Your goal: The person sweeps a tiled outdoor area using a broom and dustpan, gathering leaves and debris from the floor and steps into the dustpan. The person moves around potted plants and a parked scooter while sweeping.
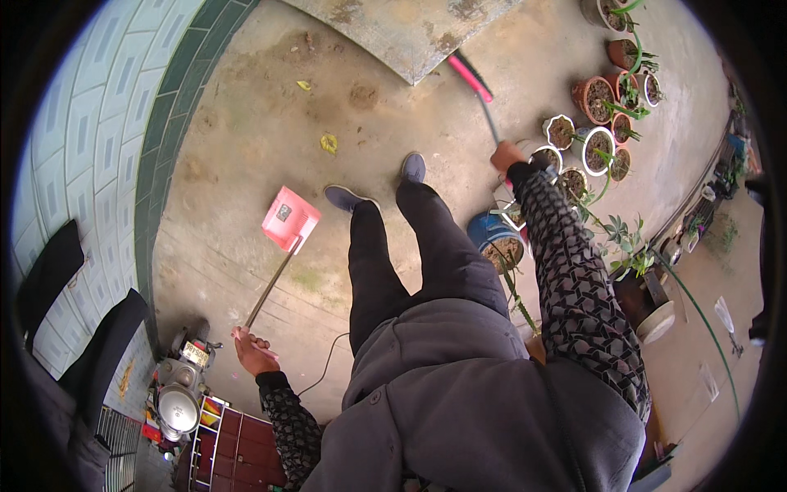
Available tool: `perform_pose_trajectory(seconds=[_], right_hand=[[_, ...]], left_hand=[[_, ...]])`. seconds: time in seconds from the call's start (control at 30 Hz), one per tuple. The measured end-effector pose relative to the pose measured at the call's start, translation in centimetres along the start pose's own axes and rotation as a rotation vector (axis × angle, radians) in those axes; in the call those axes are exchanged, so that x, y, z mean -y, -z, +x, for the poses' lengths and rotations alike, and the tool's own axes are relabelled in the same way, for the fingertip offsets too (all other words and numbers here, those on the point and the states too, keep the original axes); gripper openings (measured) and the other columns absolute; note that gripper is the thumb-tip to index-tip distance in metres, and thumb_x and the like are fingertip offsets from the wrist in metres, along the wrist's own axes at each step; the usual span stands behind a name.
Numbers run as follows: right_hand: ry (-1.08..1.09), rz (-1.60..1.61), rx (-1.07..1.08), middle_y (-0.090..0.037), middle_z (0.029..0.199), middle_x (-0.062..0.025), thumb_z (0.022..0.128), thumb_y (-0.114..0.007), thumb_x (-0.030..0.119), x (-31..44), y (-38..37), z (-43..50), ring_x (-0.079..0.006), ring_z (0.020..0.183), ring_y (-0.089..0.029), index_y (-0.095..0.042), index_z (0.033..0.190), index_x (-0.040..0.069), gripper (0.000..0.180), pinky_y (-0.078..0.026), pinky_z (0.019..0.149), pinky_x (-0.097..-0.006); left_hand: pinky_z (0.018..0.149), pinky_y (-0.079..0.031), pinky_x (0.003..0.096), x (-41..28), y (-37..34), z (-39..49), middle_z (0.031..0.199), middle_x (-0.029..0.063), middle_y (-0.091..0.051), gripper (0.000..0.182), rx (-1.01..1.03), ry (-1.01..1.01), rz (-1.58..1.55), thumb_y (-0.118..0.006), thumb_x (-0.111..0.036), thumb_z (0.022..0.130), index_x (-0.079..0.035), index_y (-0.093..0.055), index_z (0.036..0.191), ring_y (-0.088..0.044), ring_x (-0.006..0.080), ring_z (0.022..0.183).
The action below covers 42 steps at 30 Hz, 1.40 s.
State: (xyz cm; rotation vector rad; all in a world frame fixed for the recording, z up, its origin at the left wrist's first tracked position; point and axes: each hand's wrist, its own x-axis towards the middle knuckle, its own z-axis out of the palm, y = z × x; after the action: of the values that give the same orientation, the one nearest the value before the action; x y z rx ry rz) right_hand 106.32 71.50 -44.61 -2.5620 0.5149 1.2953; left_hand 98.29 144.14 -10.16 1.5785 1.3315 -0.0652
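Observation:
My left hand (255, 352) grips the end of a long-handled pink plastic dustpan (291, 216), whose pan lies on the concrete floor left of my feet. A small grey patch shows inside the pan. On the other side, my right hand (508, 157) is closed round the handle of a broom with a pink head (470, 79) and dark bristles. The broom head is beside the corner of a raised concrete slab (413, 61). Two yellow leaves, one nearer (329, 144) and one farther (303, 85), lie on the floor ahead of my feet.
Several potted plants (597, 150) stand at the right, with a blue pot (495, 234) close to my leg. A tiled wall (117, 80) runs along the left. A motorcycle (178, 387) and a red-panelled rack (240, 452) are at lower left. A thin cable (329, 363) crosses the floor.

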Motion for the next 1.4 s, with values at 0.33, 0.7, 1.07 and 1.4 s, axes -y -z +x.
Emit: perform_pose_trajectory(seconds=[0.33, 0.7, 1.07, 1.4], right_hand=[[0.281, 0.131, 0.179, -0.069, 0.092, -0.0325, 0.08, -0.057, 0.01, 4.5, -0.7, -14.7, -0.0488, 0.092, -0.068, -0.064, 0.099, -0.005, 0.026, -0.054, 0.082, -0.0529], [-0.101, 0.465, -0.065, -0.07, 0.096, -0.0287, 0.081, -0.057, 0.013, -1.8, -4.8, -20.2, -0.0489, 0.097, -0.067, -0.066, 0.112, -0.001, 0.035, -0.054, 0.086, -0.0512], [0.112, -0.132, 0.279, -0.069, 0.063, -0.015, 0.083, -0.062, 0.015, -0.7, -7.2, -4.4, -0.0302, 0.054, -0.07, -0.074, 0.076, 0.002, 0.019, -0.056, 0.051, -0.041], [0.081, 0.598, 0.342, -0.065, 0.063, -0.0177, 0.08, -0.055, 0.006, 15.8, -3.3, -20.2, -0.0283, 0.047, -0.064, -0.063, 0.095, -0.005, 0.02, -0.052, 0.047, -0.0426]], left_hand=[[0.05, -0.04, 0.0245, -2.4, -3.3, -2.1, 0.075, -0.0031, -0.048, 0.034, 0.005, -0.082, -0.032, -0.062, -0.025, 0.098, -0.009, -0.058, 0.127, -0.046, 0.0078, 0.056], [0.051, -0.037, 0.026, -0.6, -1.1, 1.4, 0.076, -0.0038, -0.047, 0.038, 0.05, -0.097, -0.041, -0.061, -0.023, 0.097, -0.007, -0.056, 0.131, -0.043, 0.0076, 0.056], [0.05, -0.038, 0.0246, 4.4, 4.5, 4.1, 0.072, -0.0044, -0.045, 0.041, 0.014, -0.052, 0.024, -0.061, -0.024, 0.097, -0.004, -0.056, 0.132, -0.041, 0.0074, 0.054], [0.048, -0.037, 0.0227, 7.3, 6.8, 5.0, 0.074, -0.0024, -0.044, 0.047, -0.024, -0.081, -0.026, -0.059, -0.024, 0.098, -0.001, -0.052, 0.139, -0.042, 0.0084, 0.055]])
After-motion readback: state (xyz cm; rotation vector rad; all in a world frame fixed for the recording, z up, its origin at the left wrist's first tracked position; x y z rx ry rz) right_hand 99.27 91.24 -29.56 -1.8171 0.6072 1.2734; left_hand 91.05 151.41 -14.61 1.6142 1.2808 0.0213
